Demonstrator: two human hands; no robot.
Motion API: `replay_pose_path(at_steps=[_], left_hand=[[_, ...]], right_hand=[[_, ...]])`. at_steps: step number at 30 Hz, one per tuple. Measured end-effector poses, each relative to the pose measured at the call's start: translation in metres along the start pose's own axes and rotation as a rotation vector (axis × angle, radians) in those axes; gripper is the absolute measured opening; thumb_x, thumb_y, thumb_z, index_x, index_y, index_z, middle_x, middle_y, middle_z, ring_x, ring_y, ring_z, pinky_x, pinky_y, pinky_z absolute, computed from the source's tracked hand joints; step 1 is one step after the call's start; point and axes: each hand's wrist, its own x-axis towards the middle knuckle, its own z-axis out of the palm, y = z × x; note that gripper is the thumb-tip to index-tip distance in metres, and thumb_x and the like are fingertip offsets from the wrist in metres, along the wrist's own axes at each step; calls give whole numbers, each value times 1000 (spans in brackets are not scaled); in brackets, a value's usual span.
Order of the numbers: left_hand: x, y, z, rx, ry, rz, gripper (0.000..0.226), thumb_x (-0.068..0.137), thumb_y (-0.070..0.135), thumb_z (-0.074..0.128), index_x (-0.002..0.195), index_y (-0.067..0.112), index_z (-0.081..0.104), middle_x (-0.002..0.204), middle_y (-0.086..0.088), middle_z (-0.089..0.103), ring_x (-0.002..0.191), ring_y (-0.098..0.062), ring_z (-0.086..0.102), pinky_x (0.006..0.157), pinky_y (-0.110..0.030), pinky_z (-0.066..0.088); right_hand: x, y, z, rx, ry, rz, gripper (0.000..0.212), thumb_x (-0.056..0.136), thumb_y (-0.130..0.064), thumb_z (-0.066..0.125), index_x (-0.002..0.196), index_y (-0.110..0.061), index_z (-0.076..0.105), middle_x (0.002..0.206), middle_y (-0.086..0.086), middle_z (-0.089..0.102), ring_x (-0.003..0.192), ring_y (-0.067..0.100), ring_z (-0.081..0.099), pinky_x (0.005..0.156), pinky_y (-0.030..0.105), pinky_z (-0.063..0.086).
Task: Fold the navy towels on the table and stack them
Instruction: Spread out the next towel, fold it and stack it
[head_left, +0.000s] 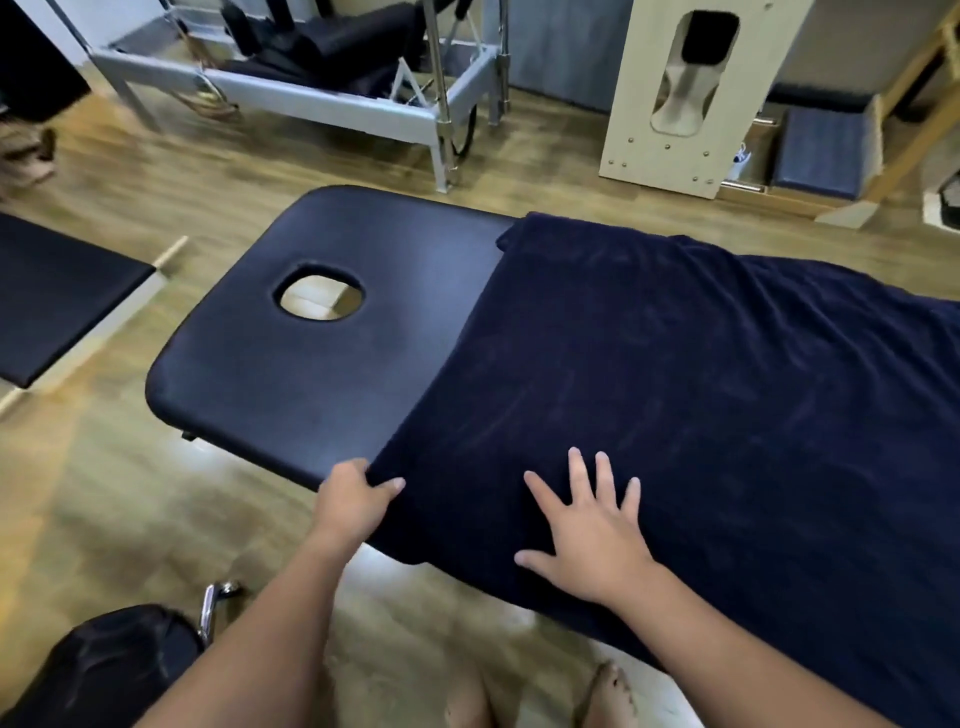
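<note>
Nearest, the left hand (358, 493) pinched the towel's (701, 374) near corner, while the right hand (587, 530) lay flat on it, fingers spread. Towel was spread over the desk (291, 358), hanging off the near edge. No folds or stack visible, so basically just starting.
</note>
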Motion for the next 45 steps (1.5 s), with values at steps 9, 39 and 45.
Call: replay_pose_path(at_steps=[9, 39, 45], left_hand=[[-3, -44, -37, 277, -51, 13, 27, 78, 35, 70, 92, 22, 51, 95, -2, 66, 91, -27, 63, 78, -37, 51], [148, 214, 69, 695, -121, 495, 42, 97, 46, 46, 130, 20, 42, 167, -14, 7, 154, -30, 3, 119, -61, 16], [224, 297, 75, 388, -29, 430, 49, 95, 51, 53, 129, 18, 40, 142, -10, 44, 130, -37, 41, 102, -58, 40]], right_hand=[[8, -51, 3, 73, 44, 83, 88, 86, -73, 55, 155, -37, 13, 164, 12, -25, 151, 41, -21, 118, 70, 5], [209, 126, -131, 237, 43, 400, 131, 56, -96, 59, 154, -47, -14, 163, 3, -32, 148, 42, -28, 110, 79, 0], [248, 137, -154, 321, 82, 437, 110, 69, -76, 73, 151, -42, 8, 165, 6, -26, 149, 47, -23, 107, 83, 7]])
